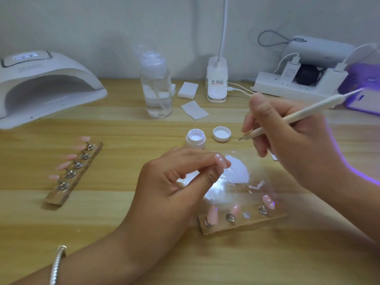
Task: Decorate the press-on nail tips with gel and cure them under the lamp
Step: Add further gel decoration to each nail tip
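Observation:
My left hand (176, 177) pinches a pink nail tip (221, 160) with small pearly dots, held above the table's middle. My right hand (287, 136) grips a thin cream brush (304, 113), its tip pointing left near the open gel jar (195, 138). The jar's lid (221, 134) lies beside it. White gel (238, 171) is smeared on a clear palette. A wooden holder (242, 222) near me carries three pink tips on metal stands, with one stand spot bare. A second holder (76, 171) at the left holds several pink tips. The white curing lamp (45, 85) stands far left.
A clear pump bottle (157, 87) stands at the back, with white wipes (194, 109) and a clip lamp base (217, 83) beside it. A power strip (296, 87) with chargers sits back right, next to a purple-lit device (364, 95).

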The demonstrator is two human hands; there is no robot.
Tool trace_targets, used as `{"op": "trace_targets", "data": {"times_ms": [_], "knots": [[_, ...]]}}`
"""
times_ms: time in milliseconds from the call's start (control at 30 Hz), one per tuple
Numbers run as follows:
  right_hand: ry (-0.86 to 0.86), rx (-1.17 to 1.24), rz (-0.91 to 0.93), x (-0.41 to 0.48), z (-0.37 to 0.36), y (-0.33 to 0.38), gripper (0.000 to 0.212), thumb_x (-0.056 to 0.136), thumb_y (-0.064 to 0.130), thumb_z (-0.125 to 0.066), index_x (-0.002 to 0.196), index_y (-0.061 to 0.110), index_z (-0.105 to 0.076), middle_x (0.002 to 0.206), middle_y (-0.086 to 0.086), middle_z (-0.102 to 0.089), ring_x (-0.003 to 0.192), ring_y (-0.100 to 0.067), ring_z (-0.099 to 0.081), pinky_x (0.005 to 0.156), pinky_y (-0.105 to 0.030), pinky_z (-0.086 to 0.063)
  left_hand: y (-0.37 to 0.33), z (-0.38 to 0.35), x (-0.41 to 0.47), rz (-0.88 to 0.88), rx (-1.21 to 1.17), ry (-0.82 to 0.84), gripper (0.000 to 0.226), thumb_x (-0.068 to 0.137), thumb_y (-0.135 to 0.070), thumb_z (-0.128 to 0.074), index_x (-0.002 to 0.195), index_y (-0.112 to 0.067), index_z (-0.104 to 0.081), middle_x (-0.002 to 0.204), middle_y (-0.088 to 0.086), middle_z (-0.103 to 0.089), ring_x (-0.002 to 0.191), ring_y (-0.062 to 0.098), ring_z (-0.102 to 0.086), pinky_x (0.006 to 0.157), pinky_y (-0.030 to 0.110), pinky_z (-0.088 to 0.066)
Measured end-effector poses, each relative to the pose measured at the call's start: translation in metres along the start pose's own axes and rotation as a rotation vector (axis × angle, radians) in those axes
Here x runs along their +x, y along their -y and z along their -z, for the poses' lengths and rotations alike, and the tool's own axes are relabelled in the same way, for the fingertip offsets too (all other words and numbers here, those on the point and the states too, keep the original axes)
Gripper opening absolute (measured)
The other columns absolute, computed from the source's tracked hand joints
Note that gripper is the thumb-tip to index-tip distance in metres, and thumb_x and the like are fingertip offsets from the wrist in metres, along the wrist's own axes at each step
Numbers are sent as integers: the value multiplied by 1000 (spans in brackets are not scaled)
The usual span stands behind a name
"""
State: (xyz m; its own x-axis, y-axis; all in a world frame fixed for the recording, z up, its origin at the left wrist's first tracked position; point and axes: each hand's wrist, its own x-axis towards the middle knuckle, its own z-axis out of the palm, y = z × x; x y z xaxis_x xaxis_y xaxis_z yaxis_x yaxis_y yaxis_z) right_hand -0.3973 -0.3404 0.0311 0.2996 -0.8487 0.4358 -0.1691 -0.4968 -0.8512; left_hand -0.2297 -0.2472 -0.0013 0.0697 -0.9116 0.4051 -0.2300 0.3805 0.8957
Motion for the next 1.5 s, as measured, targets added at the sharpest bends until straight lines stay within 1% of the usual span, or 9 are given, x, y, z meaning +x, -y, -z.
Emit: {"op": "trace_targets", "data": {"times_ms": [100,167,267,433,733,833,933,1167,1500], "knots": [[-33,107,57,-6,-3,12,41,95,42,-57,67,12,-64,49,-6,-57,43,-15,-56,43,-21,-43,0,-1,0,34,-91,4,11,84,-20,-71,79,-20,-80,87,-4,-73,61,-2,-58,53,4,-44],[-35,190,70,-12,-6,17,35,90,35,-69,62,15,-59,48,1,-56,42,-21,-56,42,-24,-43,1,-1,0,15,-37,23,10,86,-20,-72,81,-21,-80,86,-10,-74,69,-3,-58,56,6,-44],[-5,269,89,-20,-10,21,33,86,26,-68,58,20,-52,47,6,-55,38,-21,-53,42,-23,-41,3,0,1,-2,9,31,9,88,-16,-72,84,-17,-80,85,-11,-75,78,-1,-58,61,5,-44],[47,248,65,-25,-15,24,30,88,28,-65,59,22,-57,46,2,-58,40,-23,-59,42,-25,-44,4,0,0,-7,19,48,9,89,-18,-71,87,-17,-80,87,-9,-75,84,9,-60,65,8,-43],[61,227,50,-27,-16,25,33,89,23,-69,58,17,-56,49,0,-62,41,-17,-60,45,-19,-46,5,2,2,-46,85,68,11,89,-22,-68,89,-26,-79,89,-17,-74,83,12,-60,73,15,-40],[59,207,51,-27,-16,26,33,87,24,-68,59,13,-56,49,-2,-63,40,-14,-59,44,-16,-44,5,2,1,-44,73,73,12,90,-21,-68,90,-23,-80,90,-15,-75,83,11,-58,69,15,-43],[67,207,48,-26,-17,27,30,84,28,-65,59,14,-56,49,-2,-63,40,-12,-59,45,-14,-43,5,2,-1,-16,-24,85,12,90,-17,-69,91,-18,-80,91,-11,-75,85,9,-54,55,17,-49],[80,197,54,-27,-17,26,30,86,25,-66,59,14,-56,50,-3,-64,41,-9,-59,45,-13,-43,5,1,2,-46,105,62,12,89,-22,-67,91,-22,-80,90,-17,-74,84,7,-59,72,14,-40],[86,203,54,-27,-16,25,29,84,25,-66,60,14,-57,50,-4,-64,42,-9,-58,45,-13,-42,4,2,2,-64,136,60,11,89,-19,-68,89,-21,-79,89,-16,-74,85,10,-62,74,11,-38]]}}
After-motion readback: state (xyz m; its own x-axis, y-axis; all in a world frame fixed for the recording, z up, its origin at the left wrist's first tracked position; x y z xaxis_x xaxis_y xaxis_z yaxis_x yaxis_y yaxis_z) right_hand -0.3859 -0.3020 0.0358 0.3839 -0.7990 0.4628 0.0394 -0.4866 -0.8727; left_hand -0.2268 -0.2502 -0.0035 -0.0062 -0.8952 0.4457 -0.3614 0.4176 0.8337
